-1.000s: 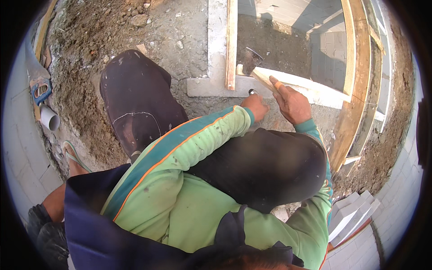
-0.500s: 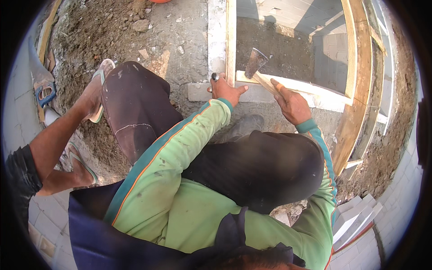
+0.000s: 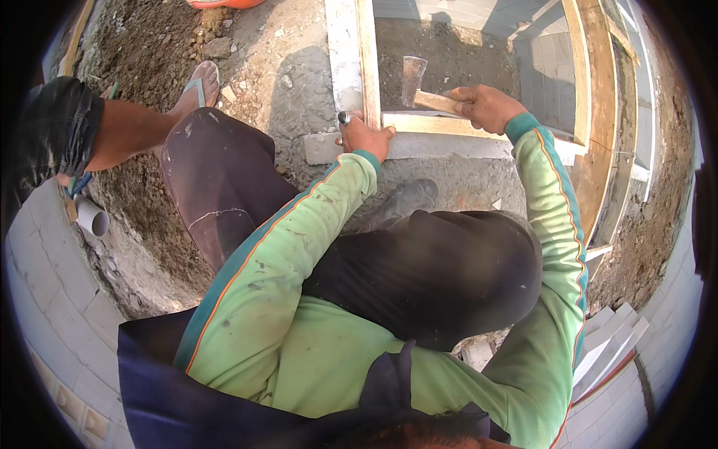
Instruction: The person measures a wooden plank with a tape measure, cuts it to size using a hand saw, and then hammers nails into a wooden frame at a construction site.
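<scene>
From the head camera, the person's right hand point(image 3: 490, 110) is curled around the wooden handle of a hatchet point(image 3: 413, 76), its metal head seen against a walled pit point(image 3: 471, 71). The left hand point(image 3: 365, 140) rests at the near end of a wooden strip point(image 3: 368, 63), thumb pointing right; I cannot tell whether it grips.

Right fingers point(image 3: 465, 94) are curled (left forearm point(image 3: 323, 202) extended).
</scene>
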`<control>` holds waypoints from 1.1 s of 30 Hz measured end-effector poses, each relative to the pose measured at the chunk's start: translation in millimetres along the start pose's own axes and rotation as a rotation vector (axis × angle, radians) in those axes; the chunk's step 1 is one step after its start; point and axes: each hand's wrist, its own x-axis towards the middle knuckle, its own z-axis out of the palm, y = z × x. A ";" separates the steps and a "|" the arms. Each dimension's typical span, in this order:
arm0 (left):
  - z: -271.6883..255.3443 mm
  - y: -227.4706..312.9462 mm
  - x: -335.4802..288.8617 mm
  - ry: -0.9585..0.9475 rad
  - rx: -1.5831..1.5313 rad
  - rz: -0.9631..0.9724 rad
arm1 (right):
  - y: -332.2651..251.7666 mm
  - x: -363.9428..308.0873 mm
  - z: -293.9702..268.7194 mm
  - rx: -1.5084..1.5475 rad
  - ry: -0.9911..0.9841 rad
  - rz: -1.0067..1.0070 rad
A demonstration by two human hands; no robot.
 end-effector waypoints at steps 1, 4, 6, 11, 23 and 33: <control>-1.7 0.0 2.7 -0.033 -0.006 -0.001 | 12.6 4.7 -2.3 0.109 0.156 -0.088; -18.5 14.1 -0.4 -0.119 -0.007 -0.017 | 32.6 14.4 0.1 0.248 0.489 -0.182; -27.9 14.4 4.7 -0.158 -0.006 -0.027 | 28.2 7.9 -3.6 0.299 0.591 -0.153; -28.3 6.9 19.3 -0.247 -0.090 0.037 | 26.6 12.1 25.5 -0.038 0.140 -0.078; -20.9 -15.0 32.0 -0.272 -0.155 0.098 | -20.5 37.1 -11.0 -0.067 0.001 -0.001; -25.9 -9.7 31.2 -0.292 -0.162 0.011 | -32.9 49.9 -12.6 -0.154 -0.006 -0.015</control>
